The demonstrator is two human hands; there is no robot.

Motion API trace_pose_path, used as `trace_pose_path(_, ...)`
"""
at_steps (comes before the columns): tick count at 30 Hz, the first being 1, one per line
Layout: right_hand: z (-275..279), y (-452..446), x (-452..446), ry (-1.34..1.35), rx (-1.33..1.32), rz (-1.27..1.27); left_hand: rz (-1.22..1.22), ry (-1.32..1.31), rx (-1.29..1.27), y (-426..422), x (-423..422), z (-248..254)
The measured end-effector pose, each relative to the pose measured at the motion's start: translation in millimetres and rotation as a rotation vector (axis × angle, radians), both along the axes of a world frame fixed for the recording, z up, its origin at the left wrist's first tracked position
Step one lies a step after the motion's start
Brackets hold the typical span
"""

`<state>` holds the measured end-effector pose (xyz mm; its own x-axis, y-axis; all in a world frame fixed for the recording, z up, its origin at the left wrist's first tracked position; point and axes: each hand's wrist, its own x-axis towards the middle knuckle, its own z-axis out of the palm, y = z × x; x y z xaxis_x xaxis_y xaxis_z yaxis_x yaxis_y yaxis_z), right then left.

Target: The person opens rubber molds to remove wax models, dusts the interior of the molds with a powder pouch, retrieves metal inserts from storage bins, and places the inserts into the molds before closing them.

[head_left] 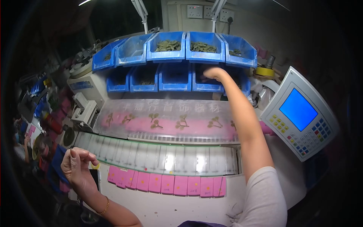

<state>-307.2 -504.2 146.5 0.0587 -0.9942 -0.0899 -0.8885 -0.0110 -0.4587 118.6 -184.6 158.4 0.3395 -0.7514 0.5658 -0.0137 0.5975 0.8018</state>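
My right arm stretches up to the lower row of blue bins, and my right hand (212, 73) reaches into one blue bin (207, 87); its fingertips are in shadow inside. My left hand (77, 166) is raised at the lower left, fingers curled with the thumb against them; whatever they may hold is too small to make out. Beyond it lies a long pale tray (159, 157) with narrow slots under a clear cover. Small green branched pieces (182, 122) rest in a row on a translucent sheet (166, 106) over pink material. Several pink cards (154, 182) line the tray's front edge.
Upper blue bins (166, 56) hold flat green pieces. A control panel (298, 113) with a lit blue screen stands at right, beside yellow tape (264, 72). A white machine (85, 111) is at left. Another person's hand (27, 140) shows at far left.
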Motion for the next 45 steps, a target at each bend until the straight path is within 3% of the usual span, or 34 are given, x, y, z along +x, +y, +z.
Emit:
trace_pose_path(7,-12,-31,-30,0.432,-0.448,-0.061,0.0,-0.016,-0.012,0,2,0)
trace_pose_path(14,-14,-27,-46,0.701,-0.422,0.043,0.034,-0.031,-0.009,-2,1,-1)
trace_pose_path(22,5,-7,-18,0.679,-0.102,0.026,0.029,-0.028,0.011,0,3,1)
trace_pose_path(36,-30,-47,-39,0.607,-0.577,-0.006,0.034,-0.055,0.015,0,2,0)
trace_pose_path(45,-6,-28,-4,0.559,-0.634,0.029,0.041,-0.051,-0.001,-1,-1,-1)
